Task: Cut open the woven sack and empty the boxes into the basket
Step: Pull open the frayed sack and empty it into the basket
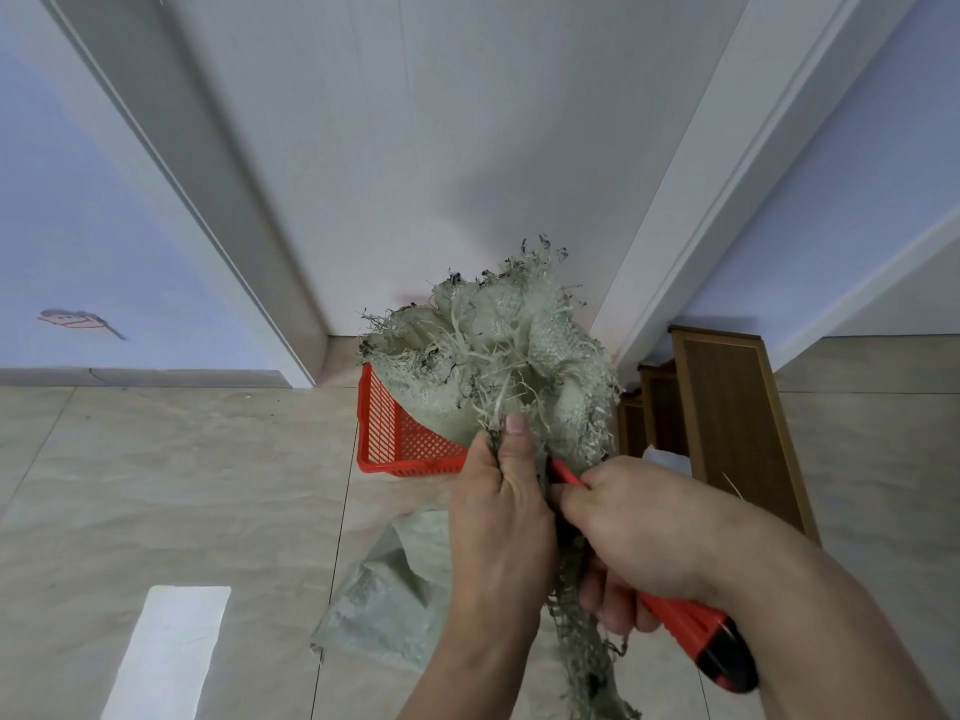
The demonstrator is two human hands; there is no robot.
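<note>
The frayed woven sack [498,366] was bunched up in front of the red plastic basket [400,439] on the tiled floor [171,485]. The left hand [498,517] gripped its gathered neck, while the right hand [628,532] clenched a red utility knife [696,636] against the fabric. Wooden panels [727,418] leaned far right.

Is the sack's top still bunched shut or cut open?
Still bunched. The left hand grips the woven sack at its gathered neck; the frayed top fans above it. The right hand holds the red knife against it.
</note>
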